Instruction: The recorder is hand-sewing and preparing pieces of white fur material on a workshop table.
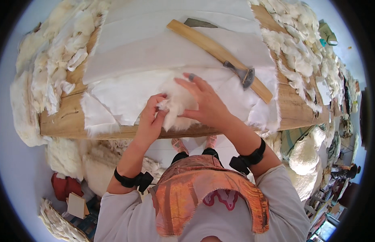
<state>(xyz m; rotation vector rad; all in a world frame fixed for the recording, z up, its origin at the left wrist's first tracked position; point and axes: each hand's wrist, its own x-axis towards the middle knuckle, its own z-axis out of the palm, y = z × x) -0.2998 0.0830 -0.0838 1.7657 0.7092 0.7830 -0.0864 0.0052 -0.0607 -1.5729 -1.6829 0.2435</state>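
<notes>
A small piece of fluffy white fur (pixel 173 111) is at the near edge of the wooden bench, in front of my body. My left hand (pixel 152 115) is closed on its left side, with thumb and fingertips pinching it. My right hand (pixel 204 101) is at the fur's right side, fingers stretched and apart, the thumb close against the fur. Whether that thumb touches it I cannot tell. Beneath both hands lies a white sheet (pixel 155 52) that covers the middle of the bench (pixel 64 117).
A flat wooden bar (pixel 211 46) with a dark curved metal head (pixel 244 76) lies slantwise at the right. Beyond it is a grey flat piece (pixel 199 23). White pelts are heaped on the left (pixel 60 52) and right (pixel 292 52). More fur hangs below the bench.
</notes>
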